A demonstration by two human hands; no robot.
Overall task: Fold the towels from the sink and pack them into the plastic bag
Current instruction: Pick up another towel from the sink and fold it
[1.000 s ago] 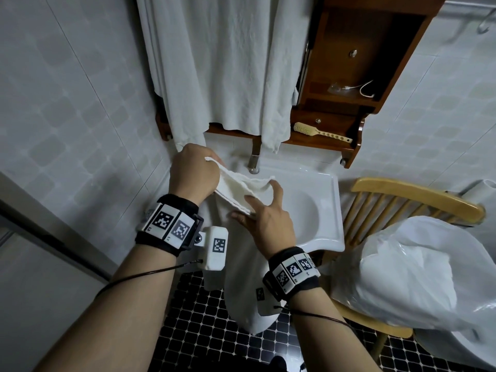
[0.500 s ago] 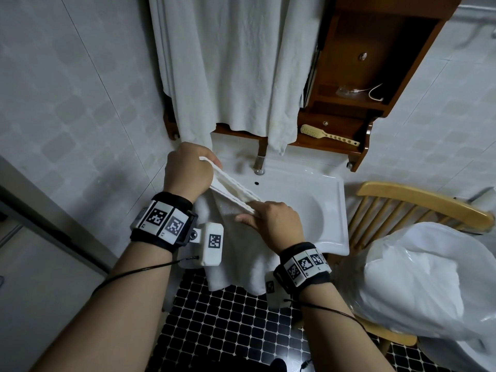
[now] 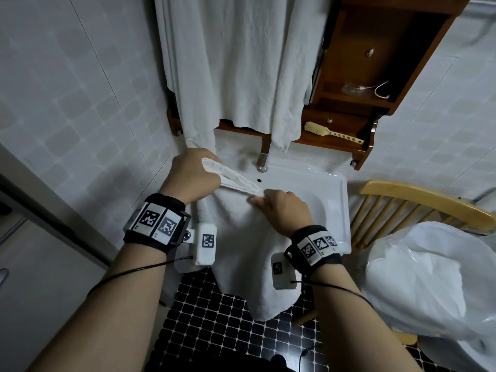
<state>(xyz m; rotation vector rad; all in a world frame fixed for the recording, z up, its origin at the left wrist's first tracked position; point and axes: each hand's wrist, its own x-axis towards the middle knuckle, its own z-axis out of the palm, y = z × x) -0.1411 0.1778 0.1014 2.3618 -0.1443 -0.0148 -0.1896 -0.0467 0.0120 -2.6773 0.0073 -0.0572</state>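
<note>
Left hand (image 3: 192, 175) gripping towel (image 3: 241, 237) edge, right hand (image 3: 284, 210) pinching it

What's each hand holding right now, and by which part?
Both hold one white towel by its upper edge: left hand grips one end, right hand pinches the other. The rest hangs down.

The towel (image 3: 241, 251) hangs in front of the sink's (image 3: 345, 205) front left corner, its top edge held between the left hand (image 3: 190, 175) and right hand (image 3: 284, 210). A tap (image 3: 261, 162) stands at the sink's back edge, below a shelf (image 3: 322, 145) carrying a brush (image 3: 332, 132). Right of the sink, a plastic bag (image 3: 429, 277) sits on a chair (image 3: 418, 202).
</note>
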